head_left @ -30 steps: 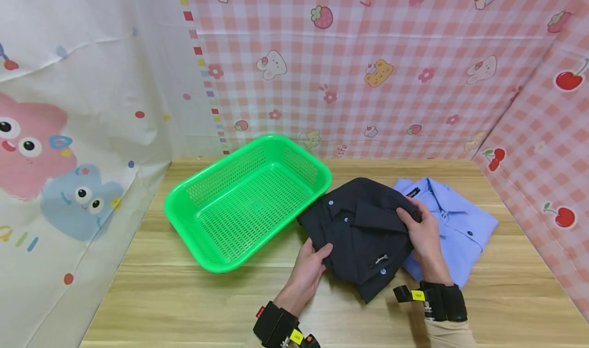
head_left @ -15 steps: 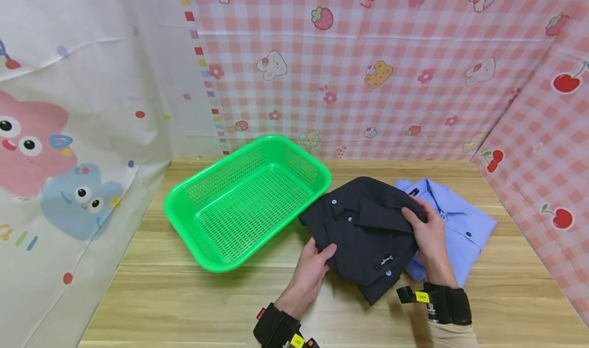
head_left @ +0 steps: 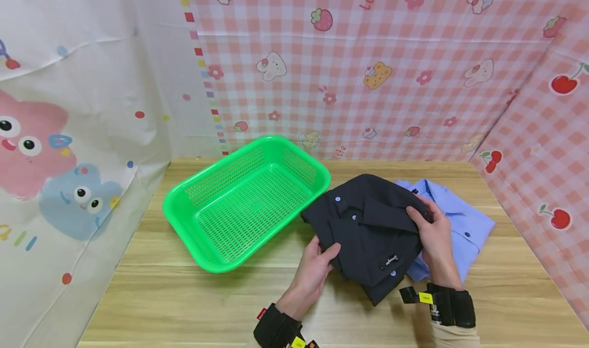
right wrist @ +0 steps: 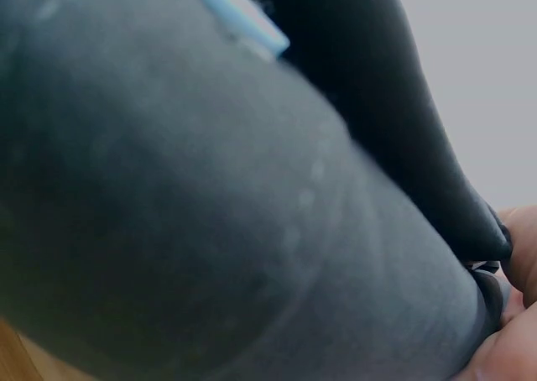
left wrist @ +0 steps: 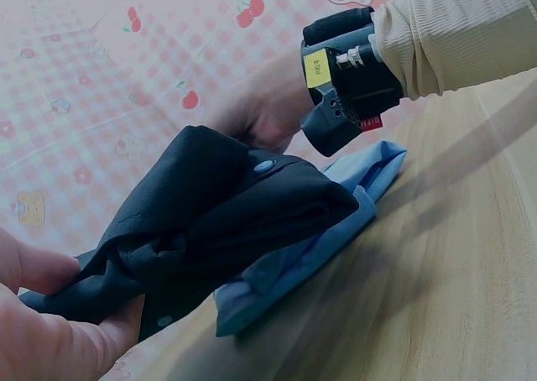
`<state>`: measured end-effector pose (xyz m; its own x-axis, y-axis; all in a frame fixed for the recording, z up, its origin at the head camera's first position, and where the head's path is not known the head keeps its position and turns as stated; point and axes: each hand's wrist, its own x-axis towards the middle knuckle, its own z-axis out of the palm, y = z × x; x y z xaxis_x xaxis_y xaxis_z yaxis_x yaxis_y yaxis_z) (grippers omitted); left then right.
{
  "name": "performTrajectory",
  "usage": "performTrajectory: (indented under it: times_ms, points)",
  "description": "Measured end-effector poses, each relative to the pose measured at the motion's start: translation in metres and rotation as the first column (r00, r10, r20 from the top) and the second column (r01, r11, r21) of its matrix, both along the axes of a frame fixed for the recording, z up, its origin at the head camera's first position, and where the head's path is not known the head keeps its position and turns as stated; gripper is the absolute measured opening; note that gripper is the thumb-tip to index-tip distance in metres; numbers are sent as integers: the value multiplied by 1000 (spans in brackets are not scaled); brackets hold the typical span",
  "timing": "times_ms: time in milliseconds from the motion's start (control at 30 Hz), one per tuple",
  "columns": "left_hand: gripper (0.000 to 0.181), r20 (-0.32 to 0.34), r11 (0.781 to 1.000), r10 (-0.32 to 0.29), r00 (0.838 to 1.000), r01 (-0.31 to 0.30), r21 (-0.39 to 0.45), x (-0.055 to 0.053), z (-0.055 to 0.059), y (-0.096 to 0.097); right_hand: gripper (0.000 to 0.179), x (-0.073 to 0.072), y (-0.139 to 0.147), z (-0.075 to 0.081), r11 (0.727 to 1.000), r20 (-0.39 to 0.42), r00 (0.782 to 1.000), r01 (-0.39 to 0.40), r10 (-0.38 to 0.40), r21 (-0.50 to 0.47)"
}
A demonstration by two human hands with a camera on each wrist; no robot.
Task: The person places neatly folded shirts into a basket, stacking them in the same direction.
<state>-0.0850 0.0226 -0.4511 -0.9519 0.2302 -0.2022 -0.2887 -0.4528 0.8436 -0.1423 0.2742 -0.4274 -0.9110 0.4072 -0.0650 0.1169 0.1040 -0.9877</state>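
Our left hand (head_left: 310, 271) and right hand (head_left: 434, 235) pinch the black shirt (head_left: 379, 225) beside the basket (head_left: 253, 205); it has edged right, hiding more of the blue shirt (head_left: 469, 223), so we're still shifting it.

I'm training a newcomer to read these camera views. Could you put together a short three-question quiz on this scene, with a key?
1. Fill in the missing word: in the head view, the green basket stands to the ___ of the black shirt.
2. True or false: the left grip and the right grip both hold the black shirt.
3. Which thing lies on the table, partly hidden behind the black shirt in the head view?
A. a white towel
B. the blue shirt
C. a red cup

Key: 1. left; 2. true; 3. B.
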Motion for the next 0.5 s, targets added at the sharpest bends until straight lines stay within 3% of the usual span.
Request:
performTrajectory:
  times_ms: [500]
  points:
    - [54, -35, 1000, -1, 999, 2, 12, 3, 8, -2, 46, 6, -1, 8, 999, -9, 1000, 15, -15, -47]
